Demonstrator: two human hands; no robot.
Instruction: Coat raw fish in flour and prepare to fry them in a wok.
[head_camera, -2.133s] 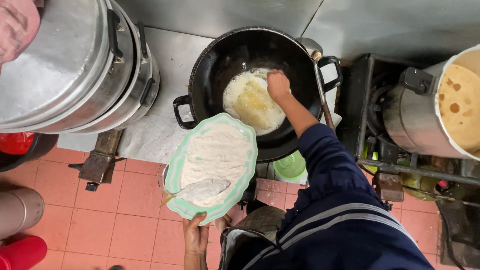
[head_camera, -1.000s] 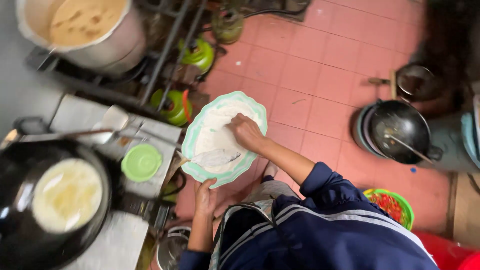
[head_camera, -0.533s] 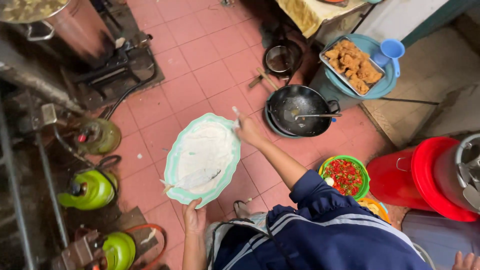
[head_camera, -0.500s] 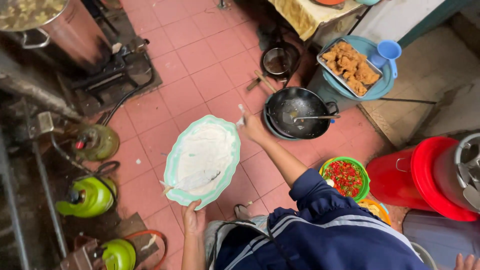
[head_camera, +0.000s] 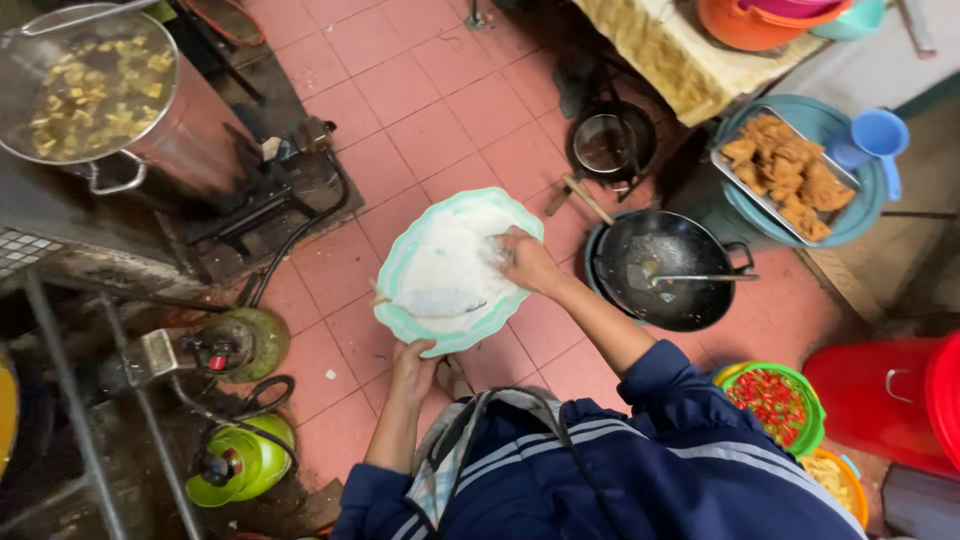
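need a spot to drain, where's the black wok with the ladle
The black wok sits on the red tile floor just beyond the right hand, below the tray of fried pieces.

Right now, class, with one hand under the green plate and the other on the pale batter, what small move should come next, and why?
Probably scoop a small portion with the right hand. Its fingers already press into the pale batter, while the left hand supports the green plate from below. The black wok sits just beside it.
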